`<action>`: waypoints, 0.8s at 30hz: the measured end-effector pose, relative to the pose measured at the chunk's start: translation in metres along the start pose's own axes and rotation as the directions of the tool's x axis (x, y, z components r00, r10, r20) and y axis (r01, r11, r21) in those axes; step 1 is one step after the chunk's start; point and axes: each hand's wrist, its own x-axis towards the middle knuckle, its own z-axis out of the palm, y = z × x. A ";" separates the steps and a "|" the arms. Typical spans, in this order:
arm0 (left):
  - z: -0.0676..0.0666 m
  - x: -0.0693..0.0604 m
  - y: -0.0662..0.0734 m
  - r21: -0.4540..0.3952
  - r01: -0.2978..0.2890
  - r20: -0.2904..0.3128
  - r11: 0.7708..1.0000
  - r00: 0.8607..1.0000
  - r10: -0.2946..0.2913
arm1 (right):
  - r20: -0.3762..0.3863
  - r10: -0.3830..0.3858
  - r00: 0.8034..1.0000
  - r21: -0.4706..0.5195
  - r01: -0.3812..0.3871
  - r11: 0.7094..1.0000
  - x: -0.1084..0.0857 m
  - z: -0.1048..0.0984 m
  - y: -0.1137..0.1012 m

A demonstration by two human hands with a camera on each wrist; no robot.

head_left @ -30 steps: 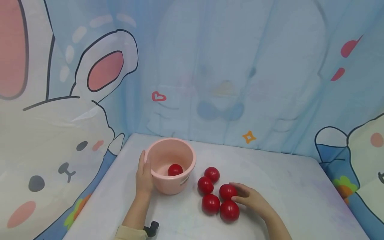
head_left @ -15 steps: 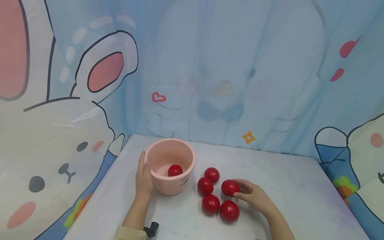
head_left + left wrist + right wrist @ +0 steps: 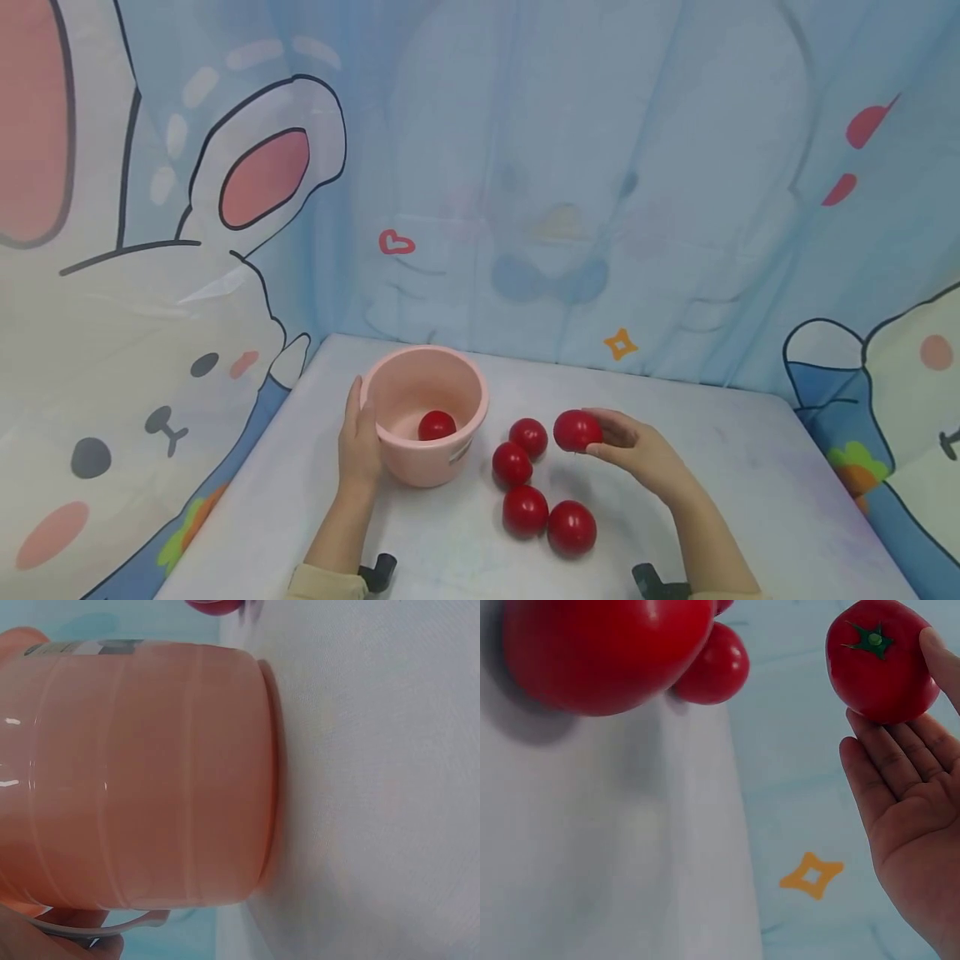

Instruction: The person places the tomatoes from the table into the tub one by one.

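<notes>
A pink bucket (image 3: 423,462) stands upright at the left with one red tomato (image 3: 437,425) inside. My left hand (image 3: 360,442) holds the bucket's left side; in the left wrist view its fingers (image 3: 105,946) are beside the pale handle (image 3: 142,920). My right hand (image 3: 648,454) pinches a red tomato (image 3: 577,431) above the table, right of the bucket. The right wrist view shows this tomato (image 3: 881,664), with its green stem top, between thumb and fingers. Several other tomatoes (image 3: 525,511) rest on the table between the bucket and my right arm.
The white table (image 3: 450,554) is backed by a light blue curtain (image 3: 555,167) with cartoon prints. A large rabbit print (image 3: 150,350) covers the left side. Dark wrist mounts show on both arms near the table's front.
My right hand has lifted the tomato off the table, away from the others and towards the back. My left hand and the bucket have stayed in place.
</notes>
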 end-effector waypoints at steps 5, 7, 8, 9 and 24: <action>0.000 -0.001 0.001 -0.006 0.001 0.003 1.000 1.000 -0.001 | -0.015 -0.069 0.998 -0.038 0.068 0.997 0.004 -0.013 -0.016; 0.000 -0.001 0.001 -0.009 0.005 0.004 1.000 1.000 -0.005 | -0.024 -0.102 0.994 -0.038 0.101 0.994 0.005 -0.019 -0.024; 0.000 -0.001 0.001 -0.008 0.003 0.005 1.000 1.000 -0.003 | -0.026 -0.114 0.993 -0.034 0.113 0.993 0.005 -0.021 -0.028; 0.000 -0.001 0.001 -0.006 0.002 0.006 1.000 1.000 -0.002 | -0.025 -0.126 0.992 -0.028 0.125 0.992 0.005 -0.024 -0.031; 0.001 0.000 0.002 -0.008 0.022 0.009 1.000 1.000 -0.022 | 0.042 -0.171 0.984 -0.021 0.172 0.985 0.034 -0.031 -0.076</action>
